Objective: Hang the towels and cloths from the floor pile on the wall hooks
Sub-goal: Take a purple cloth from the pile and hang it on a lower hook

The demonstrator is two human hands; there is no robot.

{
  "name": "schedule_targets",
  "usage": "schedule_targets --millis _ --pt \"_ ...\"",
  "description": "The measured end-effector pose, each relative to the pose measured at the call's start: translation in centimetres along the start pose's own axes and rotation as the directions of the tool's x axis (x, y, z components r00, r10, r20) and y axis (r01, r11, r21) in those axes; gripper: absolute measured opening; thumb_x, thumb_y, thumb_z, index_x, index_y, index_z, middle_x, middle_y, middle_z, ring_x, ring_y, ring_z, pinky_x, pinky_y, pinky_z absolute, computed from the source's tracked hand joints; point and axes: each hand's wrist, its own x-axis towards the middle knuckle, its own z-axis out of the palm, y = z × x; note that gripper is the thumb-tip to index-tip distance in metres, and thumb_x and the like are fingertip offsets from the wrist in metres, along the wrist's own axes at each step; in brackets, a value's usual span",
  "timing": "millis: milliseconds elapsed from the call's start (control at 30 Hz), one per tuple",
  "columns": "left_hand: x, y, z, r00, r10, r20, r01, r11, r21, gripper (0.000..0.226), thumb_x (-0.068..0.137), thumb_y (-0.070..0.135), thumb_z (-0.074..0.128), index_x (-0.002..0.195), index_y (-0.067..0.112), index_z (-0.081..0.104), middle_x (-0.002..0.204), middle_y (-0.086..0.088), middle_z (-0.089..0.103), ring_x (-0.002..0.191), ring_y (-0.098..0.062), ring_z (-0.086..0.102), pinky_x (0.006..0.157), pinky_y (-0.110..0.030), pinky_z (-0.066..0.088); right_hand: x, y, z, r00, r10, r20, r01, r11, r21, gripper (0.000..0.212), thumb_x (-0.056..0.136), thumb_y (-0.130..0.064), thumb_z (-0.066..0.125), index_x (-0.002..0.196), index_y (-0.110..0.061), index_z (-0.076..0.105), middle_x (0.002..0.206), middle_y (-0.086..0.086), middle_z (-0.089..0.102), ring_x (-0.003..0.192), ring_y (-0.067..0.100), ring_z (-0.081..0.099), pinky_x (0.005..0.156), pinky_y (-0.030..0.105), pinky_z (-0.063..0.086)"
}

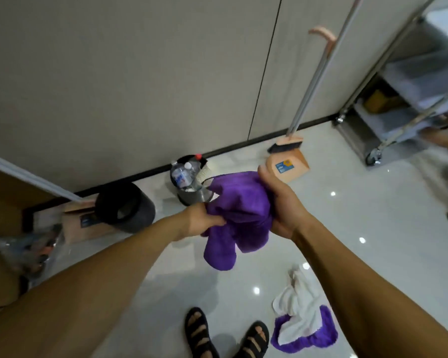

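Both my hands hold a bunched purple cloth in the air above the glossy floor. My left hand pinches its left edge, and my right hand grips its right side with curled fingers. A tail of the cloth hangs down below them. On the floor at the lower right lies the pile: a white towel on top of another purple cloth. No wall hook shows on the grey wall panels.
A black bin and a bucket of bottles stand at the wall's base. A peach broom and dustpan lean at the wall. A metal trolley stands at the right. My sandalled feet are at the bottom.
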Motion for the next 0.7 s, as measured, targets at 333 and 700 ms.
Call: schedule_targets --millis 333,700 --pt "-17.5 15.7 -11.5 0.837 0.459 -0.297 -0.523 0.832 -0.188 0.041 0.064 0.002 0.067 0.101 0.017 0.058 0.096 -0.008 0.066 0.083 -0.019 0.063 0.08 -0.034 0.053 -3.6 -7.5 13.1 0.938 -0.077 0.337 0.308 0.629 -0.714 0.063 0.055 -0.036 0.092 0.11 -0.04 0.061 0.109 -0.01 0.071 0.099 0.01 0.068 0.077 0.022 0.056" --pt "-27.9 12.1 -15.5 0.777 0.144 -0.613 -0.426 0.836 -0.345 0.075 0.063 0.069 0.065 0.126 0.029 0.057 0.123 -0.004 0.064 0.107 -0.02 0.061 0.09 -0.044 0.046 -5.6 -13.3 28.2 0.944 -0.021 0.33 0.068 0.989 -0.131 0.032 0.089 -0.029 0.064 0.11 -0.004 0.065 0.094 0.019 0.074 0.078 0.029 0.073 0.066 0.038 0.058"
